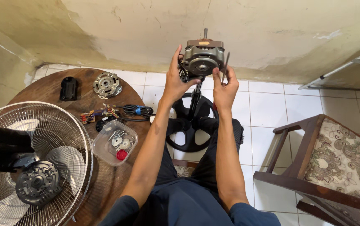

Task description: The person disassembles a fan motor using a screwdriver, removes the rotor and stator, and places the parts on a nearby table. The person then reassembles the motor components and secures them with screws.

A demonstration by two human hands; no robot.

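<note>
— We've got the fan motor (202,57) up on its stand (195,98), left hand (174,81) steadying its side.
— And our right hand (225,87) pinches a long bolt (225,67) beside the housing; next we'd need it lined up with its hole.

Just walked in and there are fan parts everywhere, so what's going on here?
A seated person holds up a fan motor on its black stand. The left hand steadies the motor's side, while the right hand holds a thin long screw at its other side. On the round wooden table lie a wire fan grille, a clear tub of small parts, a metal motor cover and a bundle of wires.
</note>
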